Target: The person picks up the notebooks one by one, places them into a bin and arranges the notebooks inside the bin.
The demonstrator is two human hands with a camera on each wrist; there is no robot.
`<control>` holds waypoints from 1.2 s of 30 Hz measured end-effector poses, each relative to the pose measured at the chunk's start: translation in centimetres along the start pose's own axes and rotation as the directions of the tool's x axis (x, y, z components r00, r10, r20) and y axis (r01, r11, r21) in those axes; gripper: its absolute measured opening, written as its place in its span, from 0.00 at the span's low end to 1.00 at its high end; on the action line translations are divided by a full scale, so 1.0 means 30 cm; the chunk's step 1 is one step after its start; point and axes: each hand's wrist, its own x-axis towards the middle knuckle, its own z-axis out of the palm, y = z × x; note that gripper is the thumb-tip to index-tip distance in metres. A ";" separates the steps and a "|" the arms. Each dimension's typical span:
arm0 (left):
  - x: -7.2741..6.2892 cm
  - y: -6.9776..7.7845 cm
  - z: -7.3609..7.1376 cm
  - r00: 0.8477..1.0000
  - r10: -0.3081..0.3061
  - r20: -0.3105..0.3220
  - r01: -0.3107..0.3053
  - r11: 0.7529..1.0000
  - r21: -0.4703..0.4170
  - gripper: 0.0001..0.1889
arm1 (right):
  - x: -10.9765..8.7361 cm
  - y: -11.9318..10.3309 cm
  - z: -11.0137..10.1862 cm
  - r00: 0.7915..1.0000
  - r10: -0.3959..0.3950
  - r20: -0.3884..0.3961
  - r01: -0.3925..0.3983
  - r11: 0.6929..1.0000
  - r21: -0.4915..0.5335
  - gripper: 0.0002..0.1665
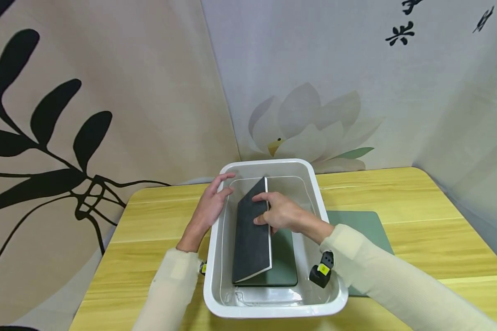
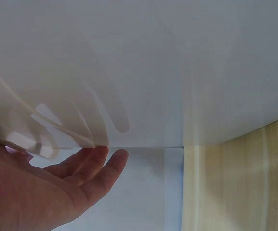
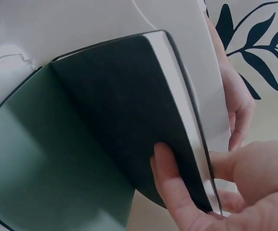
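Note:
A dark-covered notebook (image 1: 250,234) with white page edges stands tilted inside a white plastic basin (image 1: 273,312). My right hand (image 1: 283,214) pinches its raised long edge between thumb and fingers; in the right wrist view the notebook (image 3: 114,96) has its fingers on both covers. Beneath it, flat on the basin floor, lies a green notebook or board (image 1: 285,262) with a dark edge. My left hand (image 1: 210,204) is at the basin's left rim, fingers loosely extended. In the left wrist view, the left hand's fingertips (image 2: 119,159) are close against the basin's pale wall.
A flat green rectangular sheet or cover (image 1: 358,225) lies on the wooden table (image 1: 161,216), partly behind the basin and right sleeve. A printed curtain (image 1: 161,92) hangs behind the table. A black wrist camera (image 1: 320,273) overhangs the basin's right side.

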 end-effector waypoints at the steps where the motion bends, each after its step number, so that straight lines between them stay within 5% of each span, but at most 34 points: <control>1: 0.000 0.000 0.000 1.000 0.000 -0.001 0.000 1.000 0.000 0.21 | 0.000 0.000 0.000 1.000 0.001 -0.001 -0.001 1.000 0.001 0.36; 36: -0.004 0.001 -0.005 1.000 -0.007 0.004 0.007 1.000 -0.017 0.21 | -0.005 -0.001 -0.004 1.000 0.029 -0.012 -0.031 0.992 -0.121 0.38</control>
